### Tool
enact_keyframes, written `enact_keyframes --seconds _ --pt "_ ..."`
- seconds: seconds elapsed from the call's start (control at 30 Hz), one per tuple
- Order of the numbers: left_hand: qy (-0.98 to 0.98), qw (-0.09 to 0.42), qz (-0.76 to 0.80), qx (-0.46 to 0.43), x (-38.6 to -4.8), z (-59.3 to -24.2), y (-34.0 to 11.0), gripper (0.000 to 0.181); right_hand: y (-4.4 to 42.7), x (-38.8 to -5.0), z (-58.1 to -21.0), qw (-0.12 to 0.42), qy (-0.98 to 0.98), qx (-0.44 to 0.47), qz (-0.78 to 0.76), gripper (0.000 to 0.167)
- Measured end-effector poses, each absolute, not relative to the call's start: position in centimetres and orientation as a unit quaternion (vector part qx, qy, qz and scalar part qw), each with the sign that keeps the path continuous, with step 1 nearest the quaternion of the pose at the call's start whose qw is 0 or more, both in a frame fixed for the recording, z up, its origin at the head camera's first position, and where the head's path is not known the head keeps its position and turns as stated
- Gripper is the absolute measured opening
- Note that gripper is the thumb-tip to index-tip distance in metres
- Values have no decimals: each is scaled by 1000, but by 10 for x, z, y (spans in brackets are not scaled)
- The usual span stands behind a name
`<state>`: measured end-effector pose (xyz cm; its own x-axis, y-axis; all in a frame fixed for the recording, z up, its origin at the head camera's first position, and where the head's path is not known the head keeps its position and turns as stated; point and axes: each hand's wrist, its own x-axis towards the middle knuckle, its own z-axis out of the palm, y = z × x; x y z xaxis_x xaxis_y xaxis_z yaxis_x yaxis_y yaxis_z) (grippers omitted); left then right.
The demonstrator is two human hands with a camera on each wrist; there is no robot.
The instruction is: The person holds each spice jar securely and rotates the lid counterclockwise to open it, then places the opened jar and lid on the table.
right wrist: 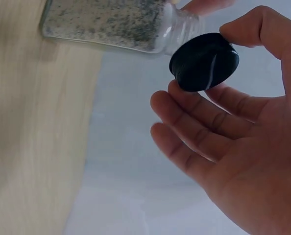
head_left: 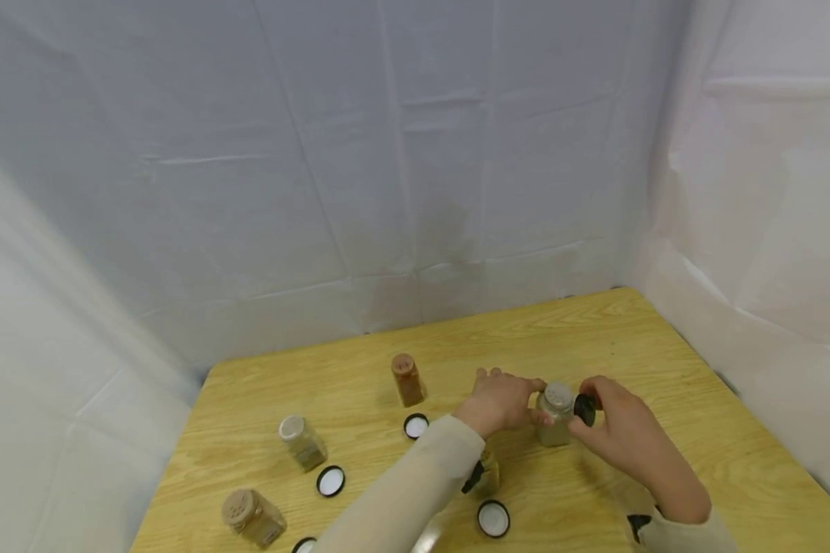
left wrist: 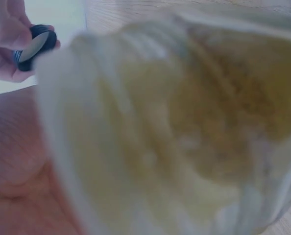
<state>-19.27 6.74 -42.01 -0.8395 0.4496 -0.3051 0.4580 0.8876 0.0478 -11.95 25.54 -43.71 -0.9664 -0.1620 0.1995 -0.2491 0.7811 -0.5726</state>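
On the right side of the table stands a glass spice jar (head_left: 555, 430) with a perforated shaker top, its contents pale and speckled in the right wrist view. My left hand (head_left: 501, 399) holds this jar near the neck between thumb and forefinger. Just right of its top, my right hand (head_left: 622, 434) pinches a black screw lid (right wrist: 204, 63) by the rim, tilted and off the jar's mouth; its other fingers are loosely spread. Another jar (head_left: 487, 472) with yellowish contents stands under my left forearm, partly hidden, and fills much of the left wrist view as a blur (left wrist: 209, 122).
Left of my arms stand a reddish-brown spice jar (head_left: 408, 382), a pale-topped jar (head_left: 304, 444) and a tan-topped jar (head_left: 254, 518). Several upturned black lids lie beside them, including one lid (head_left: 330, 481) and another lid (head_left: 493, 518). White sheeting (head_left: 415, 153) borders the wooden table (head_left: 560, 322).
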Motion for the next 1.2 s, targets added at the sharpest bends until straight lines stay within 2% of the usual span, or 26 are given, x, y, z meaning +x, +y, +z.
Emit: enact_keyframes --seconds 0.2,0.43,0.67,0.97,1.2 --pt "959 157 -19 236 -194 -421 68 70 259 -115 -446 62 -939 99 325 43" --pt "959 159 -19 234 -194 -421 68 70 262 -111 -451 59 -936 97 334 39" --pt "960 157 -16 232 -194 -420 67 69 262 -110 -456 72 -932 104 341 36" --pt "961 149 -18 231 -195 -421 66 68 262 -109 -461 126 -931 138 312 35" --pt "961 152 -24 231 -196 -420 67 68 263 -109 -466 111 -936 132 306 37"
